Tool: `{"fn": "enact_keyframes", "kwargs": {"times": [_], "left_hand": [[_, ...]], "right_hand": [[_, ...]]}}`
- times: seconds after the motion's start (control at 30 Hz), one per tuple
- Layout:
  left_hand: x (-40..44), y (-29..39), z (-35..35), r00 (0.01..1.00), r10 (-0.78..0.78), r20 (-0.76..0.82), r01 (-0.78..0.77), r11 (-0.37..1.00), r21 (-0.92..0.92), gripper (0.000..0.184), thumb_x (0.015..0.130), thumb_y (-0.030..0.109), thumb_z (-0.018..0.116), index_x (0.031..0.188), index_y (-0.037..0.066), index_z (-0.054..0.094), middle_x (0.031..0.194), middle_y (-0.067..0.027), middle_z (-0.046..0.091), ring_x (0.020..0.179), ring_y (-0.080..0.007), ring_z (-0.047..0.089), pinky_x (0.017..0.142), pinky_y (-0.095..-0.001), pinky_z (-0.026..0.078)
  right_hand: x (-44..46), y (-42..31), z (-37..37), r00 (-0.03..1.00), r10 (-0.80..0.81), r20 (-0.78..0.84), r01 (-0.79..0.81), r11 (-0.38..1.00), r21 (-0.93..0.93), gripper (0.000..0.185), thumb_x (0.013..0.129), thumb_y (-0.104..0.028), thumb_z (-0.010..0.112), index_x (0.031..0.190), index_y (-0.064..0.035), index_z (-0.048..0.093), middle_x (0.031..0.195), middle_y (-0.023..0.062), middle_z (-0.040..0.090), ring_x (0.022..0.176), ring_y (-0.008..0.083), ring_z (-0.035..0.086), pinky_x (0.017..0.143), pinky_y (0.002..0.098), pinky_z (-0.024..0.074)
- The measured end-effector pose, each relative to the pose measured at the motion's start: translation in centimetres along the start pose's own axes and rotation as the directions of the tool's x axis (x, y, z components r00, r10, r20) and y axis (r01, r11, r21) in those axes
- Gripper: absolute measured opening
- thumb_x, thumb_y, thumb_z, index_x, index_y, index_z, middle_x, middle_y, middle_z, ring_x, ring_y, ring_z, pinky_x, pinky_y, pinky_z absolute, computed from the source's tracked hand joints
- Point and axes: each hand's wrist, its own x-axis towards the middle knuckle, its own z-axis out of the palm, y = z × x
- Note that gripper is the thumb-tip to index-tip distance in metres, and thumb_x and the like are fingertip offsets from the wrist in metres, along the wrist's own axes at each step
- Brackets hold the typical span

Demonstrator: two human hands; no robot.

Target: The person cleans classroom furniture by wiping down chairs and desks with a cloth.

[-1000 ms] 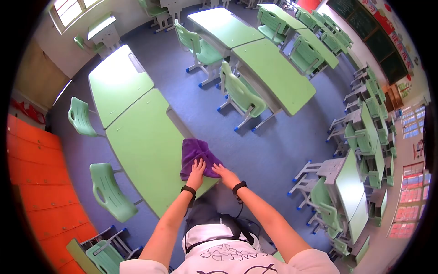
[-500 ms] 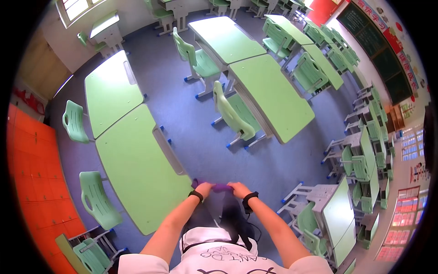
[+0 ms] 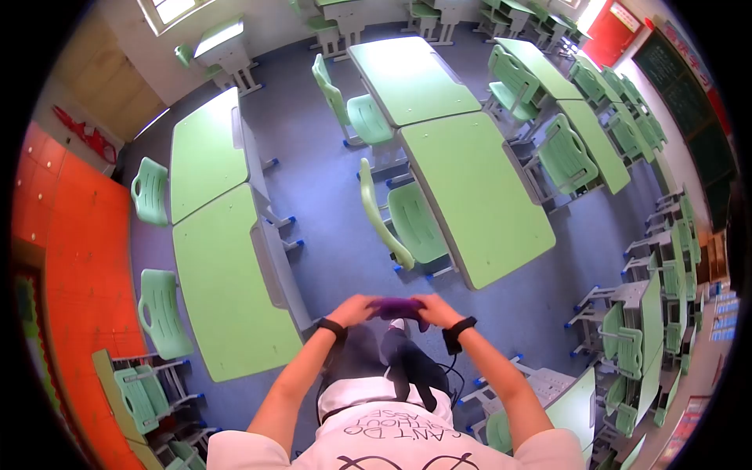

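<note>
A purple cloth (image 3: 398, 309) is stretched between my two hands in front of my body, above the floor. My left hand (image 3: 354, 310) is closed on one end of it. The other end is in my right hand (image 3: 439, 311), also closed, with a bit of cloth hanging below. Both wrists carry black bands. Nearest to my left hand is the front green desk (image 3: 235, 298) of the left pair, apart from the hand. Ahead and to the right stands another green desk (image 3: 478, 196), with a green chair (image 3: 415, 223) on its left side.
Orange lockers (image 3: 86, 266) line the left side. Green chairs (image 3: 163, 313) stand behind the left desks. More desks and chairs (image 3: 627, 329) run along the right, and a blackboard (image 3: 689, 117) hangs on the wall. Blue-grey floor (image 3: 329, 235) forms an aisle between the desk rows.
My view has shifted, and the desks sit differently in it. My hands have moved away from the left desk's corner and slightly right and up in view, still holding the cloth.
</note>
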Motion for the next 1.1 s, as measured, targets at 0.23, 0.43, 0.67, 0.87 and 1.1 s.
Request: {"fn": "enact_keyframes", "kwargs": {"times": [0.23,0.43,0.67,0.87,1.1], "left_hand": [[3.8,11.8,-9.4,0.975,-0.112,-0.19,0.087,0.987,-0.132,0.028,0.092,0.01,0.056,0.119,0.007,0.062,0.082,-0.0107,0.069,0.071,-0.0168,0.062,0.069,-0.0332,0.051],[11.1,10.5,-17.6,0.825,0.27,-0.496,-0.285,0.957,0.046,0.027,0.093,0.006,0.057,0.119,0.003,0.062,0.084,-0.0069,0.068,0.074,-0.0125,0.062,0.069,-0.0286,0.051],[17.8,7.9,-25.6,0.815,0.16,-0.557,-0.182,0.983,0.017,0.027,0.092,0.007,0.056,0.118,0.005,0.064,0.089,-0.0136,0.07,0.08,-0.0188,0.064,0.075,-0.0326,0.051],[20.8,5.3,-30.1,0.563,0.365,-0.741,-0.202,0.931,0.305,0.039,0.088,-0.002,0.056,0.124,0.01,0.063,0.109,-0.0164,0.068,0.098,-0.0293,0.065,0.087,-0.0352,0.049],[23.6,-2.1,-24.5,0.522,0.155,-0.839,-0.15,0.985,0.089,0.038,0.085,-0.004,0.058,0.122,0.005,0.062,0.111,-0.0207,0.066,0.102,-0.0352,0.064,0.088,-0.038,0.049]], "right_hand": [[5.5,-6.0,-10.8,0.92,-0.332,-0.209,0.329,0.943,-0.048,0.035,0.083,0.004,0.057,0.116,-0.0022,0.063,0.093,0.0153,0.071,0.086,0.0175,0.066,0.079,0.0309,0.0516],[11.6,-13.5,-16.5,0.887,-0.34,-0.314,0.354,0.935,-0.013,0.028,0.086,0.0,0.057,0.114,-0.0029,0.062,0.087,0.017,0.069,0.073,0.0255,0.068,0.069,0.0329,0.0521],[20.9,-15.8,-19.8,0.838,-0.392,-0.379,0.284,0.908,-0.309,0.029,0.085,-0.001,0.057,0.113,-0.008,0.063,0.088,0.0155,0.069,0.073,0.0305,0.067,0.066,0.0366,0.0526],[28.5,-19.2,-21.2,0.69,-0.577,-0.437,0.353,0.795,-0.493,0.038,0.081,0.004,0.055,0.116,-0.0098,0.062,0.105,0.0131,0.067,0.095,0.0334,0.063,0.082,0.0431,0.0501],[34.3,-13.0,-16.3,0.785,-0.547,-0.289,0.398,0.804,-0.441,0.06,0.076,0.013,0.049,0.133,-0.0089,0.054,0.135,0.0148,0.055,0.117,0.035,0.056,0.099,0.0419,0.0454]]}}
